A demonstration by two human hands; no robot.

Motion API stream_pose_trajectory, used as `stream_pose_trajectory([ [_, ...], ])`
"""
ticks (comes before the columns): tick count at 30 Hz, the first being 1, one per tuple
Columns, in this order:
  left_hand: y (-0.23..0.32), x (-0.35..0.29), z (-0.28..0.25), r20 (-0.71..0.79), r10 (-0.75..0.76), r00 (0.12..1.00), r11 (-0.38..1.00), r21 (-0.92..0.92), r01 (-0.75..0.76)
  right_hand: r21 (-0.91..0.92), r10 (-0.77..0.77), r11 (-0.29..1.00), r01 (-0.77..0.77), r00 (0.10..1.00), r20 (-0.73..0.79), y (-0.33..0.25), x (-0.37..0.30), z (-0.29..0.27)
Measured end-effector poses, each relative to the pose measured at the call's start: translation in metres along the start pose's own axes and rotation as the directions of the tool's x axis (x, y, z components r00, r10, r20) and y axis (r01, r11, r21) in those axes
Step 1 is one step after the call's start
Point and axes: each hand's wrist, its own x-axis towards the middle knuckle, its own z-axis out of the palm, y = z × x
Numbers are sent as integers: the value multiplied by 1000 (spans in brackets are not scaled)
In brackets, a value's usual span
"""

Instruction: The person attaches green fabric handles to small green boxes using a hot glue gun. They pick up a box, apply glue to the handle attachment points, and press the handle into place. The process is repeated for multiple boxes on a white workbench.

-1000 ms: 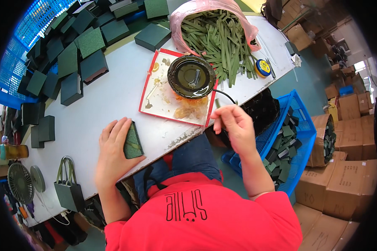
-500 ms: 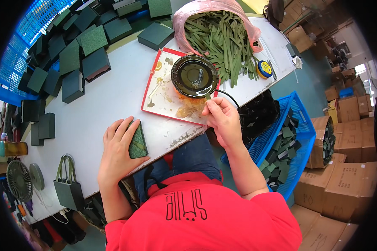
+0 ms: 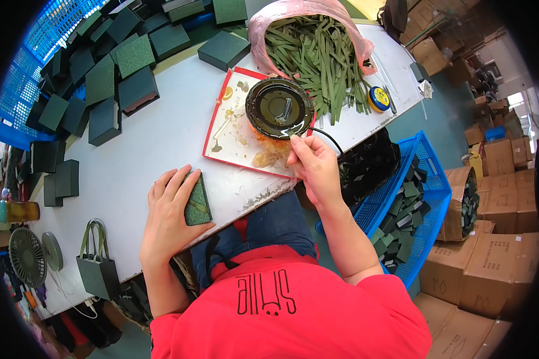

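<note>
My left hand (image 3: 172,200) is wrapped over a small dark green box (image 3: 198,200) near the table's front edge, fingers on its far side and thumb along its near side. A narrow olive band crosses the box's speckled face. Up and to the right, my right hand (image 3: 315,164) pinches a short green ribbon (image 3: 293,134) between thumb and fingertips. Its tip reaches over the near rim of a round black pot (image 3: 279,107) of glossy brownish liquid. Whether the tip touches the liquid I cannot tell. The pot stands on a red-rimmed white tray (image 3: 207,140) stained with amber residue.
A pink bag (image 3: 259,33) spills green ribbons beside the pot. A cable (image 3: 329,136) runs off the pot's right side. Green boxes (image 3: 136,57) crowd the far left. A small green bag (image 3: 98,276) stands left, near a fan (image 3: 28,257). Right of me is a blue crate (image 3: 435,206).
My right hand has moved slightly up and left, bringing the ribbon's tip over the pot's rim. My left hand and the box have stayed in place.
</note>
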Motion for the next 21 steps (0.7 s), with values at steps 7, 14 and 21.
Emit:
stream_pose_trajectory([
  [7,1,-1,0,-12,-5,1000,1000,-3,5,22,26,999,-26,1000,18,-1,3,-6],
  [14,-5,-3,0,-157,43,987,983,-172,-70,17,-58,998,58,997,43,-3,-25,2],
  [21,3,7,-11,-162,284,945,878,-352,-324,-218,249,961,-168,869,428,-11,-65,33],
])
